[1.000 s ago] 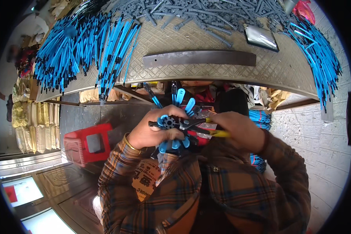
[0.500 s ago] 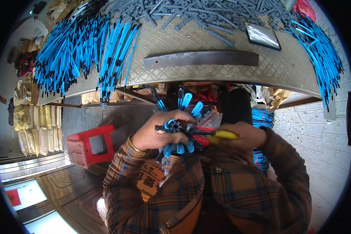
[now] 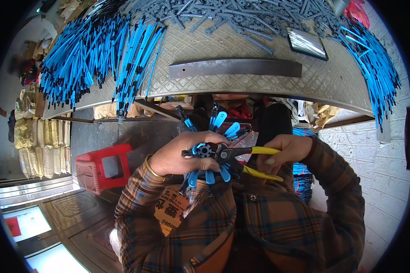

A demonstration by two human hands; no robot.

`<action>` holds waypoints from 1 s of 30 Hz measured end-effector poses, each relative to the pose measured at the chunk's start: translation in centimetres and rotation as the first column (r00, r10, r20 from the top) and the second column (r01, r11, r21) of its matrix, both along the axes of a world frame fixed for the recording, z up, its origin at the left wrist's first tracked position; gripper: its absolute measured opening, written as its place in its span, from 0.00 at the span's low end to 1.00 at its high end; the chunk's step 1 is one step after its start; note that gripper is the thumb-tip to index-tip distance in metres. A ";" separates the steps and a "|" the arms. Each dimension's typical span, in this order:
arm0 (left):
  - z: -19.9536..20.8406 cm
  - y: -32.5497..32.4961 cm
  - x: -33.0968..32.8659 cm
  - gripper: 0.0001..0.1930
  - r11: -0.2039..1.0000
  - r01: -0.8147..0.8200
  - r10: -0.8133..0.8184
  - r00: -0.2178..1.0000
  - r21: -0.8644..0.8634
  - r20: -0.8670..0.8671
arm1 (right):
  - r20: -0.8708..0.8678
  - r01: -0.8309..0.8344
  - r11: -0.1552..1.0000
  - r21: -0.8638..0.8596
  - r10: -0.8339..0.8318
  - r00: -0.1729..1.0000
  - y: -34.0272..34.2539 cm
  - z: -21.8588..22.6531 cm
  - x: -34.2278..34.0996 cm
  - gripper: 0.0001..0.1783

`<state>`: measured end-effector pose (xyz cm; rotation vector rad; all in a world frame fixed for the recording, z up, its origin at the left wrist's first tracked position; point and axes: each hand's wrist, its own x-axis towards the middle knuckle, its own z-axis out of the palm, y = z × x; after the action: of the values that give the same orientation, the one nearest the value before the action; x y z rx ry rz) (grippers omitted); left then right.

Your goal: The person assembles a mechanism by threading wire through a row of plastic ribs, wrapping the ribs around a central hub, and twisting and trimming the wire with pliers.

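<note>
In front of my body, my left hand point(image 3: 174, 154) is wrapped round a black round hub point(image 3: 204, 150) with a toothed rim. Blue strips point(image 3: 220, 119) with black ends fan out from it above and below the fingers. My right hand point(image 3: 284, 154) grips a pair of pliers point(image 3: 231, 154) by yellow handles, which are spread apart. The dark jaws point left and reach the hub's right side, close to my left fingertips. Whether they bite on anything there cannot be made out.
Across the patterned table point(image 3: 255, 86) lie a dark metal bar point(image 3: 234, 67), a pile of grey plastic parts point(image 3: 241, 16) and a shiny flat tray point(image 3: 306, 44). Blue strip bundles point(image 3: 84, 59) hang over its left edge, others point(image 3: 371, 63) over its right. A red stool point(image 3: 89, 170) stands left.
The pliers' yellow handles have spread apart, and my right hand has moved slightly right and opened wider round them. My left hand still holds the hub in nearly the same place.
</note>
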<state>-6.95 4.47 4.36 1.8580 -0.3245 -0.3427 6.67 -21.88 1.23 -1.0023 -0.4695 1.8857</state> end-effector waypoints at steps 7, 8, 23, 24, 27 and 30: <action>0.6 -0.5 -0.1 0.25 0.999 -0.017 0.015 0.999 0.040 0.033 | 0.141 -0.088 0.993 -0.076 0.098 0.985 -0.2 2.1 0.7 0.15; 0.6 -0.5 0.0 0.25 0.999 -0.014 0.013 0.999 0.040 0.031 | 0.139 -0.085 0.993 -0.075 0.095 0.986 -0.2 2.1 0.7 0.15; 0.2 -0.3 -0.1 0.25 0.997 -0.015 0.012 0.999 0.077 0.038 | 0.115 -0.141 0.985 -0.103 0.152 0.982 0.6 2.9 1.0 0.15; 0.1 -0.2 -0.1 0.25 0.997 -0.016 0.013 0.999 0.076 0.038 | 0.115 -0.142 0.985 -0.103 0.153 0.982 0.6 2.5 0.9 0.15; -0.1 0.1 -0.2 0.25 0.999 0.000 -0.002 0.999 0.042 0.045 | 0.065 -0.162 0.986 -0.031 0.164 0.984 0.9 1.3 0.6 0.14; 0.1 0.5 -0.3 0.25 0.998 -0.002 -0.001 0.999 0.061 0.044 | 0.054 -0.151 0.988 -0.017 0.152 0.987 1.1 1.1 0.3 0.14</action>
<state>-7.29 4.93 4.41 1.9271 -0.3471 -0.3151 6.95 -20.76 2.31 -1.0547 -0.5805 2.0019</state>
